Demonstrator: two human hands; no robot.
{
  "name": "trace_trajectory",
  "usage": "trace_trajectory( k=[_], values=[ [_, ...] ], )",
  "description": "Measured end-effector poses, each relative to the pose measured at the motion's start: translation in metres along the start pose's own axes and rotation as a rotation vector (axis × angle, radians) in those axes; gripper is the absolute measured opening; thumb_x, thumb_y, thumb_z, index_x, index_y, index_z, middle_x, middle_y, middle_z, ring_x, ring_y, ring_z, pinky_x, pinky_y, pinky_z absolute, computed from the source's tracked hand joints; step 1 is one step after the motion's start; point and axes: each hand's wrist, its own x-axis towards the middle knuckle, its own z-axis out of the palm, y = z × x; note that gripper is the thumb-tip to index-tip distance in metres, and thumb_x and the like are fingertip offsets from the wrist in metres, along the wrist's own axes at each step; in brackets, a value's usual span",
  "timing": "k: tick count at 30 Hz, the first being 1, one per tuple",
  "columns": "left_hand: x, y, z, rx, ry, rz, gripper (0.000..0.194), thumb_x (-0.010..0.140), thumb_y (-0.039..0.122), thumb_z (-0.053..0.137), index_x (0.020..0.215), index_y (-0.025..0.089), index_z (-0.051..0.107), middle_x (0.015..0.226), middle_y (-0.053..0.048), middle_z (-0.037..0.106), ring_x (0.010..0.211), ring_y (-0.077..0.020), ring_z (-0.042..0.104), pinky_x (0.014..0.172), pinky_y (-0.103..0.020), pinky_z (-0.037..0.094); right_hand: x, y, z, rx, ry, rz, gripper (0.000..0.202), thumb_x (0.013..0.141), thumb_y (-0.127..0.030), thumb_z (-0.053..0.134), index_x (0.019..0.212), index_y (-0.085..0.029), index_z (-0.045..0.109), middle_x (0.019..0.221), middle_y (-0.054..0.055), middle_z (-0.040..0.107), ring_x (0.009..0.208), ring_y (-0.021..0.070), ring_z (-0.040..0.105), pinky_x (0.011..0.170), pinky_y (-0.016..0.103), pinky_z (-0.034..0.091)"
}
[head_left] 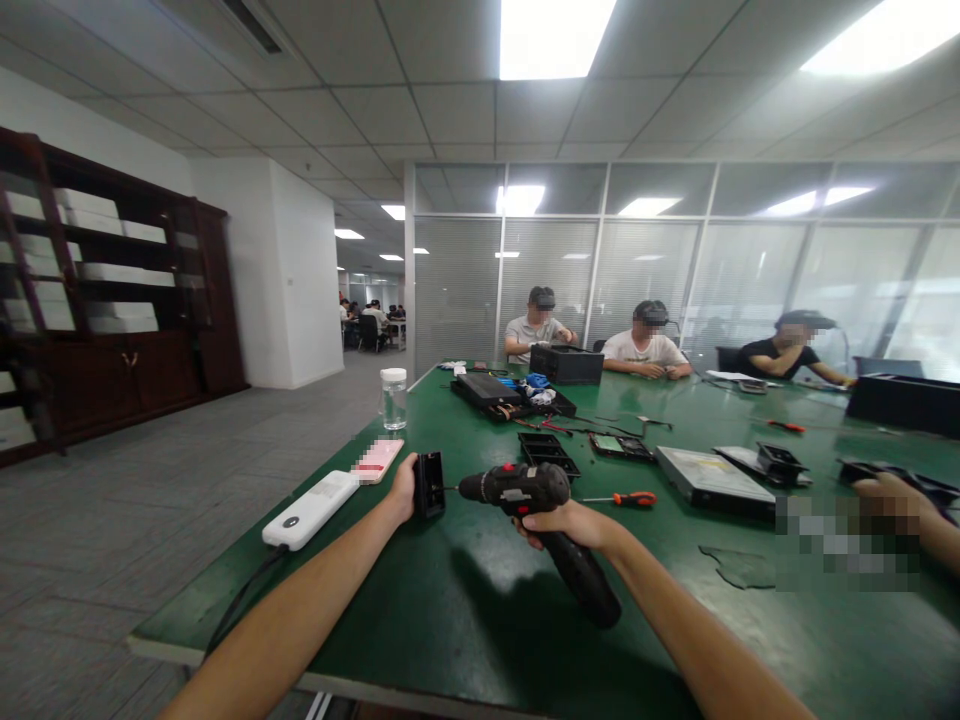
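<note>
My left hand (405,488) holds a small black box-shaped part (429,485) upright above the green table (450,620). My right hand (564,522) grips a black and red electric screwdriver (525,490) by its handle. The tool's thin bit points left and meets the side of the black part. Both of my forearms reach in from the bottom edge of the view.
A white power bank (309,510) with a cable and a pink phone (377,460) lie at the left. A clear jar (393,397), an orange screwdriver (621,498), black trays, drives and parts sit further back. Three people sit at the far side; another person's hand (892,495) rests at the right.
</note>
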Motion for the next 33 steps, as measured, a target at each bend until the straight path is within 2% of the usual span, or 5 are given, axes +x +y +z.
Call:
trace_trajectory(
  k=[33],
  values=[
    [-0.0013, 0.0006, 0.0004, 0.024, 0.000, 0.006, 0.035, 0.073, 0.048, 0.043, 0.062, 0.017, 0.055, 0.054, -0.004, 0.055, 0.045, -0.0179, 0.052, 0.047, -0.031, 0.043, -0.0017, -0.0025, 0.0014, 0.010, -0.010, -0.021, 0.030, 0.073, -0.038, 0.062, 0.083, -0.010, 0.061, 0.064, 0.003, 0.056, 0.057, 0.0117, 0.049, 0.060, 0.026, 0.039]
  ],
)
